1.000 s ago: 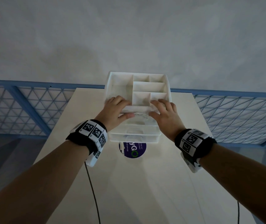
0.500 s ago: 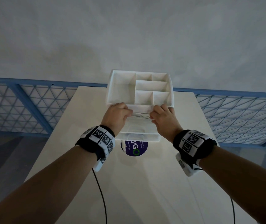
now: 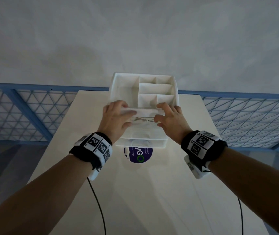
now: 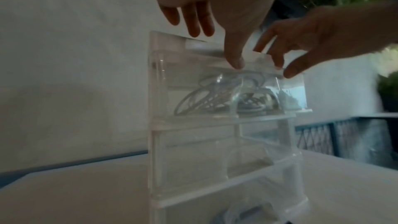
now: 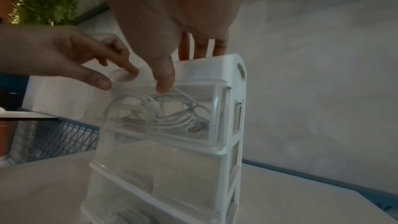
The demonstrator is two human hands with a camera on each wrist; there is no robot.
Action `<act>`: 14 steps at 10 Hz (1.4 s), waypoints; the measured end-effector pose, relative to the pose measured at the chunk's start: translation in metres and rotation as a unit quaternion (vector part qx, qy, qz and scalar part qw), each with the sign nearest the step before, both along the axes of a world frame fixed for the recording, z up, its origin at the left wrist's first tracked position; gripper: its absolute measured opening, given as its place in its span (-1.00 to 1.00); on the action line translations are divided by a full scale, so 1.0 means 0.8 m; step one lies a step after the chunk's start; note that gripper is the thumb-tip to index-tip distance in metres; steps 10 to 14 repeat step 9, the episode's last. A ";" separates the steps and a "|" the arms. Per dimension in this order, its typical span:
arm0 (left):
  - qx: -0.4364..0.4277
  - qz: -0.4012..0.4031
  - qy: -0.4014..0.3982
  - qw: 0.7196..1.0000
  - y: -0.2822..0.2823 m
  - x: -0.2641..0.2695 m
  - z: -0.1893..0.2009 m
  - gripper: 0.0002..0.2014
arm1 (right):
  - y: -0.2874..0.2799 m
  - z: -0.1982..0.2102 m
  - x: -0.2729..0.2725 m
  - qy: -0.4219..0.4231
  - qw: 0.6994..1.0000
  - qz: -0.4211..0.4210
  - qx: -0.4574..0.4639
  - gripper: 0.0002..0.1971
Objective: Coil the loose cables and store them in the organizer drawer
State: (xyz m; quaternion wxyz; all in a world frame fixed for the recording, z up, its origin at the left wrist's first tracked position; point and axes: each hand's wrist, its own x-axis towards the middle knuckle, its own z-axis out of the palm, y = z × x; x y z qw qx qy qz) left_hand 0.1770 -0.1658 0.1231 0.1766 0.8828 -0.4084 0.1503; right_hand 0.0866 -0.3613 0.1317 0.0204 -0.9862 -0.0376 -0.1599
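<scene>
Both grips, left hand and right hand, are kept loosely open, holding nothing. Fingertips are rested on the organizer above its top drawer, seemingly to steady it while the coiled cables are shut in.

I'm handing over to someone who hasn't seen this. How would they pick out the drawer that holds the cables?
On the pale table stands a white plastic organizer with clear drawers. Take the top clear drawer, just under the divided tray, where both hands are at its front. Unlike the drawers below, it sits slightly pulled out, with white coiled cables visible through it.
</scene>
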 end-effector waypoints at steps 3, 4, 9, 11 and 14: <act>-0.039 0.066 0.065 0.995 -0.002 0.028 0.004 -0.68 | 0.001 0.010 0.026 0.042 0.995 -0.028 0.089 -0.54; -0.043 0.065 0.080 0.994 -0.002 0.029 0.003 -0.66 | 0.000 0.014 0.028 0.062 0.993 -0.032 0.097 -0.57; 0.005 0.053 0.067 0.996 -0.001 0.016 0.018 -0.53 | 0.009 0.034 0.016 0.101 0.992 -0.056 0.051 -0.39; 0.005 0.053 0.067 0.996 -0.001 0.016 0.018 -0.53 | 0.009 0.034 0.016 0.101 0.992 -0.056 0.051 -0.39; 0.005 0.053 0.067 0.996 -0.001 0.016 0.018 -0.53 | 0.009 0.034 0.016 0.101 0.992 -0.056 0.051 -0.39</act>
